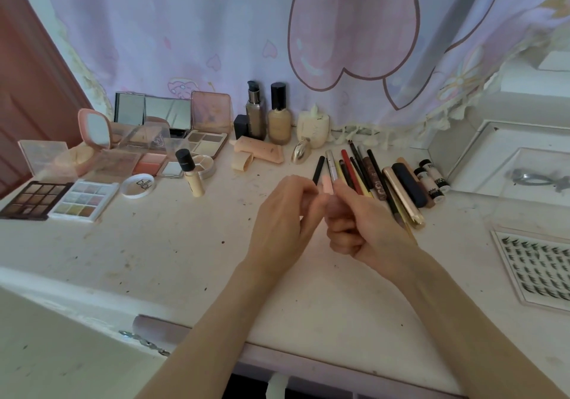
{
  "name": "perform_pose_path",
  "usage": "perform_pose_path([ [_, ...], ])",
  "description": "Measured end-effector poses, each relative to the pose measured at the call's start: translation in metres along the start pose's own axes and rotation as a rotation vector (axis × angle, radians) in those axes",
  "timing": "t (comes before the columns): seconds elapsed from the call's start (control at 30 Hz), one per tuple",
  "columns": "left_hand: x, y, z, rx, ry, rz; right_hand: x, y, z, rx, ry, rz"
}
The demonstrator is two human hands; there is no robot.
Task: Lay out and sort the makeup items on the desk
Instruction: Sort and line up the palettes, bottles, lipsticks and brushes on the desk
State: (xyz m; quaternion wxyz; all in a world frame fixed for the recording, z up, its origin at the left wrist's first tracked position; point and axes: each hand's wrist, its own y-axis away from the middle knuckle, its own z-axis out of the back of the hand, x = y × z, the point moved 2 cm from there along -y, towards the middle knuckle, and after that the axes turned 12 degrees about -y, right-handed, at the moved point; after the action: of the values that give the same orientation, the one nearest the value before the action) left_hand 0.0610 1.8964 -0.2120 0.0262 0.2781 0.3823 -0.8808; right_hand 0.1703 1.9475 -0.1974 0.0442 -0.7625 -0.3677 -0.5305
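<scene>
We see two bare hands meeting above a stained white desk [172, 244]. The left hand [282, 226] and right hand [361, 229] both curl their fingers to pinch a small pale pink tube [327, 184] between them. Just behind lies a fanned row of pencils and slim pens [364, 173]. Open eyeshadow palettes [61, 199] sit far left.

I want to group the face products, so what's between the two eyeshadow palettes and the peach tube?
In the head view, a white round lid and a black-capped concealer tube lie between the palettes and the peach tube.
</scene>
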Motion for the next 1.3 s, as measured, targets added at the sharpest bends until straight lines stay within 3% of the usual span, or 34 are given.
perform_pose_path([
  [0.1, -0.006, 0.001, 0.002, -0.021, 0.055, 0.175, -0.004, 0.0, -0.003, -0.005, 0.075, 0.141],
  [0.23, -0.003, -0.005, 0.002, 0.017, 0.282, 0.465, -0.007, 0.0, -0.005, -0.006, 0.412, 0.523],
  [0.33, 0.006, -0.008, 0.001, 0.118, 0.267, 0.593, -0.015, -0.004, 0.001, 0.055, 0.642, 0.608],
  [0.43, 0.013, -0.007, 0.003, 0.162, 0.144, 0.56, -0.013, -0.004, 0.005, 0.004, 0.659, 0.547],
  [0.57, 0.006, 0.0, 0.004, 0.323, 0.083, 0.156, -0.001, -0.007, 0.014, -0.097, 0.086, 0.237],
  [0.63, 0.005, 0.002, 0.001, 0.356, 0.03, 0.035, 0.003, -0.006, 0.017, -0.089, -0.086, 0.085],
  [0.9, 0.008, 0.0, 0.004, 0.223, 0.286, 0.035, 0.004, -0.004, 0.014, -0.043, 0.061, 0.185],
  [1.17, 0.017, -0.002, 0.005, 0.228, 0.259, 0.349, 0.005, 0.003, 0.013, 0.058, 0.353, 0.463],
  [1.23, 0.016, -0.004, 0.005, 0.186, 0.267, 0.372, 0.004, 0.003, 0.012, 0.063, 0.417, 0.494],
  [1.3, 0.015, -0.005, 0.007, 0.155, 0.341, 0.33, 0.004, 0.003, 0.012, 0.086, 0.303, 0.436],
])
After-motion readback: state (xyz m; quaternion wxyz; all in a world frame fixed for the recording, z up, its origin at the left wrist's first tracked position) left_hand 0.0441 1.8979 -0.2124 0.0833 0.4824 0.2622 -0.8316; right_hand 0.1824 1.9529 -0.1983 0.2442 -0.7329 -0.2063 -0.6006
